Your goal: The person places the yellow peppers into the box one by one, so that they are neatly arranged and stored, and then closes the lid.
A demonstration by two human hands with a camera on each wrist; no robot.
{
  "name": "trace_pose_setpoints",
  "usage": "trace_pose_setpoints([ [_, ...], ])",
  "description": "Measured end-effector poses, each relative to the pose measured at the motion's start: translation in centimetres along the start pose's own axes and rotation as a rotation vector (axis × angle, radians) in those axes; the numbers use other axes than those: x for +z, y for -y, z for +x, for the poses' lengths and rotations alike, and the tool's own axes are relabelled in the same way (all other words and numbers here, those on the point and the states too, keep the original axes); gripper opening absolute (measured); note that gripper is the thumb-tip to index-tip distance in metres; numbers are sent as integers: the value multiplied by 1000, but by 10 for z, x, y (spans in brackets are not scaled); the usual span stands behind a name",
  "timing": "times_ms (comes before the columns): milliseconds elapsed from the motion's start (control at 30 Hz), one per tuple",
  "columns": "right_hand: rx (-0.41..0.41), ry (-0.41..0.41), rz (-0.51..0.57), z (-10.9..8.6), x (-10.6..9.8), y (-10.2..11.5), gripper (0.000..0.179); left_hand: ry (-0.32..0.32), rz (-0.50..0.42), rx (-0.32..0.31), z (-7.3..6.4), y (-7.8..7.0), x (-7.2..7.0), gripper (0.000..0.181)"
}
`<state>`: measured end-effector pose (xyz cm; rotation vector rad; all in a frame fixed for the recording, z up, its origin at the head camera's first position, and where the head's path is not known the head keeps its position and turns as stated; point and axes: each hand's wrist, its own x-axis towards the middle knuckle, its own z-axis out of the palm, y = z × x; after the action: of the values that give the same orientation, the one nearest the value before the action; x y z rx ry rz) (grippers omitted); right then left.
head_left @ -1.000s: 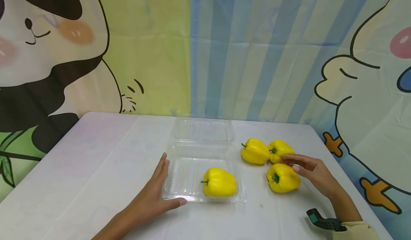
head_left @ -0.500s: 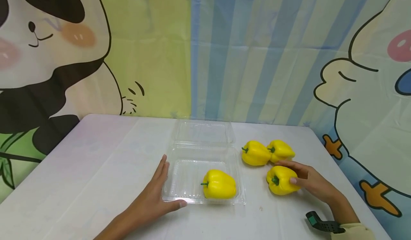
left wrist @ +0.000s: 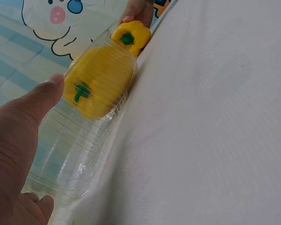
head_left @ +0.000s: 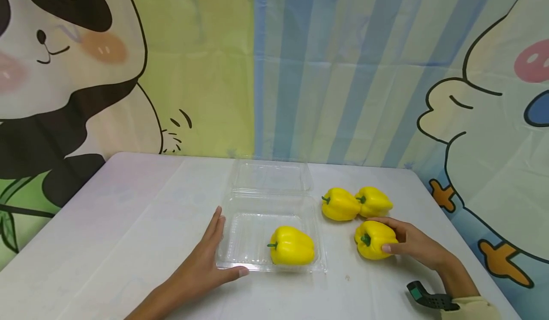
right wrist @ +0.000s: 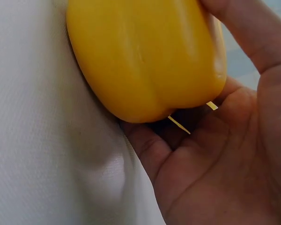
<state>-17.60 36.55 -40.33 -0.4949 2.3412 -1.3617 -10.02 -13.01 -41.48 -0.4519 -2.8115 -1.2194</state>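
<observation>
In the head view a clear plastic clamshell box lies with its lid folded back. One yellow bell pepper sits in its front right part, green stem to the left. My left hand rests at the box's front left corner, fingers straight along the side and thumb at the front edge. To the right of the box, my right hand grips another yellow bell pepper from its right side. In the right wrist view, that pepper lies between thumb and fingers, close to the tablecloth.
Behind the gripped pepper, two more yellow bell peppers lie side by side. A white cloth covers the table. A cartoon-printed curtain stands at its back edge. The right wrist wears a black band.
My right hand has come down from the pepper's upper right side, and its fingers and thumb now close around it. The left hand and the box stay in place.
</observation>
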Motion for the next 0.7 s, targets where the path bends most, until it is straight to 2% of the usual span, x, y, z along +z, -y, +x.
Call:
trace_pose_setpoints([
  [300,34,-16,-15,1,0,2,61,5,-13,-7,0,0,0,127],
  [533,12,-7,0,1,-1,2,58,0,-2,-1,1,0,1,127],
  [700,32,-18,-16,1,1,4,59,-2,8,-6,0,0,1,127],
])
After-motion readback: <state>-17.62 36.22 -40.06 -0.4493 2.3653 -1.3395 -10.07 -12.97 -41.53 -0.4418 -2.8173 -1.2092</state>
